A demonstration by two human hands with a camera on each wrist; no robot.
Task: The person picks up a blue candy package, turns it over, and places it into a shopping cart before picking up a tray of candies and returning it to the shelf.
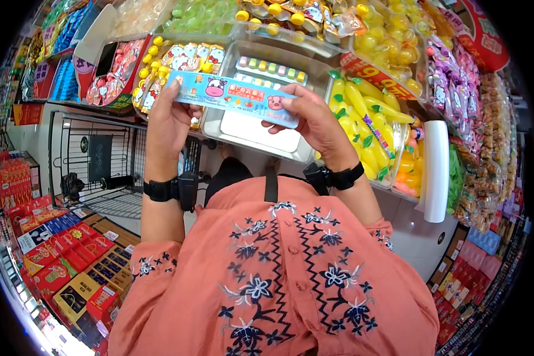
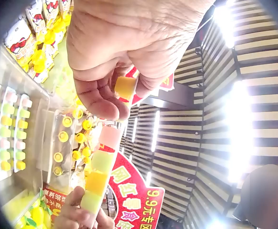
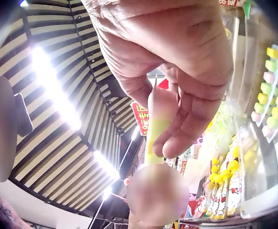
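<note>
A long blue strip pack of jelly cups (image 1: 234, 97) is stretched between both hands, its printed lid with a cartoon cow and pig facing up. My left hand (image 1: 171, 115) pinches one end between thumb and fingers. At the other end, my right hand (image 1: 314, 118) grips the pack, thumb on top. Pink, green and orange cups (image 2: 100, 164) show along its underside in the left wrist view. Below the pack stands a clear bin (image 1: 307, 153) with a white bottom, where more strips of cups (image 1: 273, 69) lie at the far side.
Yellow banana-shaped packs (image 1: 362, 121) fill the bin on the right. Left of the middle bin are yellow-capped cartoon pouches (image 1: 187, 57). A wire shopping cart (image 1: 98, 157) stands at the left, and a white plastic roll (image 1: 435, 172) hangs at the right.
</note>
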